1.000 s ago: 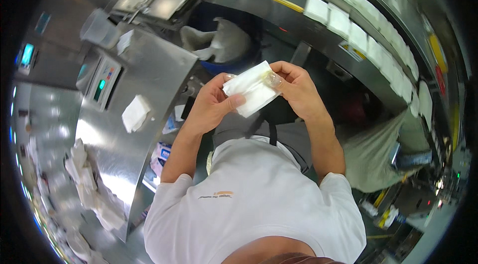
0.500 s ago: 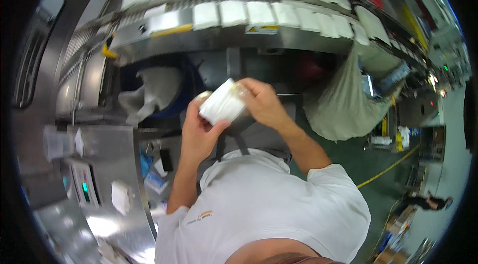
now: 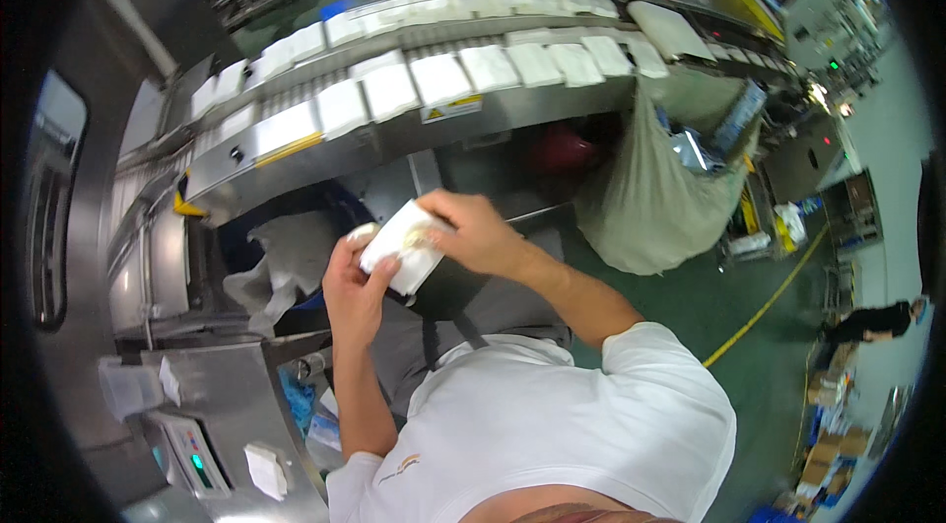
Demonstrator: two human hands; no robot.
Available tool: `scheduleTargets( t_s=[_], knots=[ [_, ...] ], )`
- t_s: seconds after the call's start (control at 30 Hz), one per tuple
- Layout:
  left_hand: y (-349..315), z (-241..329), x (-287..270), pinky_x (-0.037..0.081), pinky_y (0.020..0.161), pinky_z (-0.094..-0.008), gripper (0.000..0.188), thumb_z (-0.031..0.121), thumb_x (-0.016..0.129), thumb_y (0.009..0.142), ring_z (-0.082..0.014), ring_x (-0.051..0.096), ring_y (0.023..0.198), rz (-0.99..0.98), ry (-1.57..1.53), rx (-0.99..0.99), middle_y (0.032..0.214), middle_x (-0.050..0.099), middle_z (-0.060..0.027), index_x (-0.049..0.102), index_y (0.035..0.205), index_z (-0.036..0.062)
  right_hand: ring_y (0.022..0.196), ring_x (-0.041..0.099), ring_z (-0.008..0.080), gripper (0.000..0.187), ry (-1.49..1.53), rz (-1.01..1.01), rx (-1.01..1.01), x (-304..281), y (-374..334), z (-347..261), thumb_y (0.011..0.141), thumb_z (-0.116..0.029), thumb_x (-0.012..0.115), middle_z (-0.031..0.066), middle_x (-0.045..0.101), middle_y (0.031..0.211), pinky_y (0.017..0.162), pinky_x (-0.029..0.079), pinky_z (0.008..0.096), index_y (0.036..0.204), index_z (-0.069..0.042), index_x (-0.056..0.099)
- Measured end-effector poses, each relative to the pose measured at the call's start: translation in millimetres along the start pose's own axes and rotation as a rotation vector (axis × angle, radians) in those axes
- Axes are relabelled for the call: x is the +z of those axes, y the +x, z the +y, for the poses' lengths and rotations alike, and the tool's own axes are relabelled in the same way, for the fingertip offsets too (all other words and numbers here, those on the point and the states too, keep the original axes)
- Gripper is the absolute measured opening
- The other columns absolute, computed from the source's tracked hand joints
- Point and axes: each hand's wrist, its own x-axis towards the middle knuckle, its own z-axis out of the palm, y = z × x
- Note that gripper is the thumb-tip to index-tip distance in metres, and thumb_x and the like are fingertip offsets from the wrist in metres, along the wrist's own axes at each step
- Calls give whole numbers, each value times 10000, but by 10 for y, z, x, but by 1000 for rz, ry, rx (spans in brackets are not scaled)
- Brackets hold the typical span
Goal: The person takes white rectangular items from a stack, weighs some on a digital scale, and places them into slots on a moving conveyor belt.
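My left hand (image 3: 353, 296) grips a white folded tissue stack (image 3: 399, 232) in front of my body, its thumb across the near face. My right hand (image 3: 478, 235) is closed at the stack's upper right side. Beneath its fingertips lies a pale yellowish crumpled patch (image 3: 422, 235), perhaps film; I cannot tell exactly. A small pale bit pokes out beside the left fingertips. Beyond my hands, rows of similar white stacks (image 3: 440, 79) lie along a steel conveyor (image 3: 394, 137).
Under the conveyor at left stands a dark blue bin (image 3: 340, 203) with a grey liner (image 3: 286, 257). A beige sack (image 3: 631, 212) hangs at right. At lower left, a steel table (image 3: 232, 380) carries a scale (image 3: 197, 459) and a white stack (image 3: 266, 471). Another person (image 3: 872, 324) is far right.
The view has turned and shifted. Both hands hold the tissue stack slightly farther left and lower in the picture, and the right fingers now lie over its face.
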Motion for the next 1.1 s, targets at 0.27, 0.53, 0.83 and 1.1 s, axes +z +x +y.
scheduleTargets(
  t_s=[0.27,0.53,0.83,1.1],
  knots=[
    [927,563,-757,536,827,-284,464,36,781,897,-118,665,957,121,421,307,1110,727,-106,591,1318,1,836,678,164,366,79,-23,-111,422,1365,209,921,-176,768,138,715,946,746,541,340,1187,7,596],
    [2097,180,-1537,521,893,-322,452,24,754,929,-186,644,1000,365,565,556,1134,674,-121,543,1329,0,1047,676,456,363,-237,-210,-304,825,2912,424,957,-194,704,257,698,1104,905,526,458,1242,-33,546],
    [2284,-307,-1671,528,928,-352,571,-24,767,888,-253,656,1103,380,456,488,1197,651,-172,469,1374,4,1111,683,357,441,-336,-303,-259,802,2952,589,950,-71,650,205,683,1208,976,515,417,1367,-46,507],
    [2007,-43,-1520,557,914,-340,694,-53,797,843,-240,695,1093,358,223,525,1182,690,-190,430,1430,-8,992,694,197,250,-219,-381,-141,678,2908,401,1011,-102,615,113,688,1068,900,536,355,1236,-6,566]
  ],
)
